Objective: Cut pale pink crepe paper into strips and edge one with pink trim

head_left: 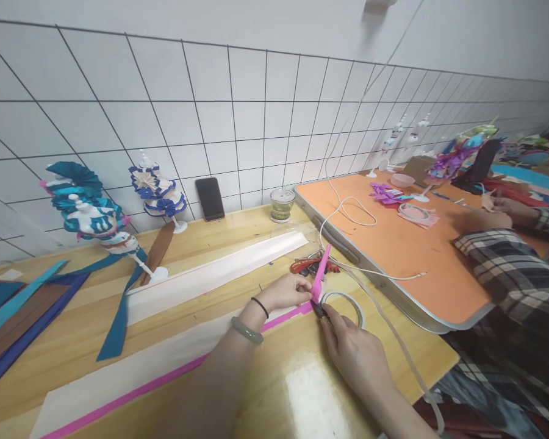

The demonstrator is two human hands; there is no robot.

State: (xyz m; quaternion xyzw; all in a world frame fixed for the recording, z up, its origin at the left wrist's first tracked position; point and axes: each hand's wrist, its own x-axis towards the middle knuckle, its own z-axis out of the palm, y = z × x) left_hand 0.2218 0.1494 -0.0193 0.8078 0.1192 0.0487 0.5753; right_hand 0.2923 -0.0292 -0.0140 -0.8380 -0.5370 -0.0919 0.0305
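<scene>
My left hand (295, 291), with a green bangle and a black band on the wrist, is closed at the end of a long white paper strip edged in pink. It pinches a bright pink strip (321, 274) whose free end sticks up. In my right hand (354, 347) is a small black tool (319, 308), its tip against the pink strip; its exact kind is hidden by the fingers. A roll of tape (359, 310) lies just behind the right hand. The pink-edged white strip (165, 366) runs left across the wooden table.
Another white strip (219, 268) lies behind. Paper-ruffled stands (98, 213), a phone (210, 198) and a glass cup (282, 204) line the wall. Coloured strips (22, 323) lie left. A cable (393, 274) crosses to an orange table (407, 256), where a co-worker's plaid sleeve (507, 262) shows.
</scene>
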